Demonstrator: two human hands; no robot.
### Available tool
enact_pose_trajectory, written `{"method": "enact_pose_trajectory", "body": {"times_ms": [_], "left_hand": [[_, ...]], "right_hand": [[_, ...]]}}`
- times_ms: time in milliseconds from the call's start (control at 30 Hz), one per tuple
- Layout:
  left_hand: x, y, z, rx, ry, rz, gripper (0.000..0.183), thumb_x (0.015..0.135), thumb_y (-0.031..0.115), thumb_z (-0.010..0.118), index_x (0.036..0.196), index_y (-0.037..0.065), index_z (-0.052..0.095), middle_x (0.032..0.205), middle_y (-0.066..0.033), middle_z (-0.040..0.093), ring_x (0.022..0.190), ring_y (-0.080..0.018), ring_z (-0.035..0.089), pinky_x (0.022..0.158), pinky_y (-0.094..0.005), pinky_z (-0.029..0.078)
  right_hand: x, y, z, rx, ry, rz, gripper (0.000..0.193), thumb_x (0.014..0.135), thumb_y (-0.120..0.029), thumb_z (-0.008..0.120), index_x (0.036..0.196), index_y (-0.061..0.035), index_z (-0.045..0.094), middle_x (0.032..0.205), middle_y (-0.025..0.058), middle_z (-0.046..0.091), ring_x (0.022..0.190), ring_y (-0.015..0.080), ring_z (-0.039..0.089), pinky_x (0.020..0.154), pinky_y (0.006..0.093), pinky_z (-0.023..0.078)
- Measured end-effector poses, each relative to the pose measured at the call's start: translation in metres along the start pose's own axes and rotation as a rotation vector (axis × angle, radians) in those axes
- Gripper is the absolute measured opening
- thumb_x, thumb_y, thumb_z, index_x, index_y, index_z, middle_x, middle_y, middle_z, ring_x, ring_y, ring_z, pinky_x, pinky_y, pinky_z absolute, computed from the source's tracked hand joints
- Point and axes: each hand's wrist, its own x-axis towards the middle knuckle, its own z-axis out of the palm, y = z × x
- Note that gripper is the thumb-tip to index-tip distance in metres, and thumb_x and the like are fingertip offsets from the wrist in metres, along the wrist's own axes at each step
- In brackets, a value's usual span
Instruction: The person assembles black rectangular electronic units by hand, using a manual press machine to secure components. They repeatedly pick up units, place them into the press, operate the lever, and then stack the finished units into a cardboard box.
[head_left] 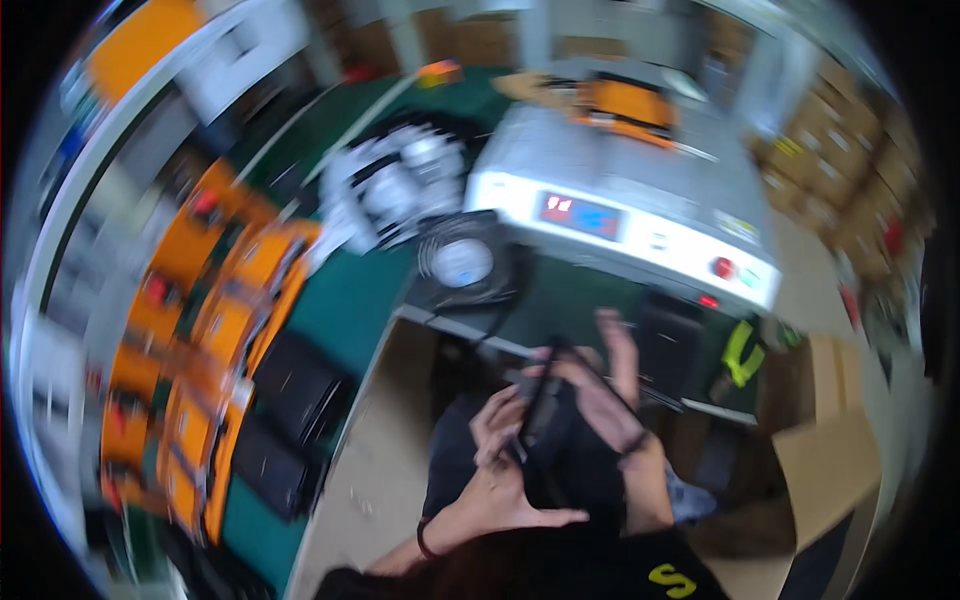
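Note:
Over my lap, my left hand (497, 492) has its fingers curled against a thin black strap-like piece (541, 408), while its thumb sticks out to the right. Motion blur hides the exact kind of this piece; it looks like a narrow band bent into an angle. My right hand (604, 392) meets its upper end from the right, some fingers closed round it and one finger pointing up. Just beyond the right hand, on the green bench, lies a black flat case (668, 345).
A grey machine (640, 205) with a lit front panel stands ahead, an orange device (628, 108) on top. A black coil (463, 262) and white plastic bags (392, 190) lie left of it. Orange units (225, 335) and black cases (299, 384) line the left; yellow-green-handled pliers (741, 354) and a carton (828, 465) stand right.

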Motion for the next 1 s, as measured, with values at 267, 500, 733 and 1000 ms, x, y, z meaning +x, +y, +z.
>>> {"method": "enact_pose_trajectory", "body": {"times_ms": [267, 500, 733, 1000], "left_hand": [[-0.04, -0.048, 0.018, -2.003, -0.744, -0.343, 0.102, 0.08, 0.068, 0.049, 0.144, -0.002, 0.01, 0.147, -0.0194, 0.026, 0.135, -0.0263, 0.029, 0.108, -0.0378, 0.025], [-0.043, -0.044, 0.088, -2.465, -0.623, -0.183, 0.113, 0.063, 0.067, 0.063, 0.144, 0.006, 0.013, 0.135, -0.0133, 0.031, 0.131, -0.0288, 0.031, 0.107, -0.0434, 0.026], [-0.052, -0.066, 0.066, -2.547, -0.581, -0.539, 0.133, 0.047, 0.054, 0.083, 0.147, 0.017, 0.003, 0.111, -0.0081, 0.044, 0.122, -0.0358, 0.037, 0.105, -0.0539, 0.028], [-0.038, -0.076, 0.034, -2.313, -0.35, -0.504, 0.139, 0.036, 0.069, 0.077, 0.147, 0.026, 0.004, 0.142, -0.021, 0.03, 0.117, -0.049, 0.037, 0.101, -0.0657, 0.024]], "right_hand": [[0.005, 0.035, 0.001, 0.764, 0.005, 0.243, 0.13, 0.048, -0.085, 0.06, 0.148, -0.0214, 0.008, 0.12, 0.0223, 0.046, 0.105, 0.0316, 0.046, 0.101, 0.0503, 0.027], [-0.017, 0.067, -0.022, 0.574, -0.075, 0.283, 0.119, 0.057, -0.088, 0.046, 0.146, -0.0143, 0.016, 0.129, 0.0273, 0.043, 0.111, 0.0375, 0.047, 0.103, 0.0503, 0.029], [-0.028, -0.005, -0.028, -1.765, 0.623, -0.054, 0.057, 0.091, -0.045, 0.042, 0.133, -0.0055, 0.044, 0.127, 0.0248, 0.047, 0.123, 0.0406, 0.039, 0.107, 0.0521, 0.019], [-0.072, -0.002, -0.045, -2.024, 0.685, 0.379, 0.067, 0.08, -0.045, 0.063, 0.136, -0.014, 0.043, 0.143, 0.0228, 0.029, 0.128, 0.0501, 0.026, 0.104, 0.0587, 0.017]]}}
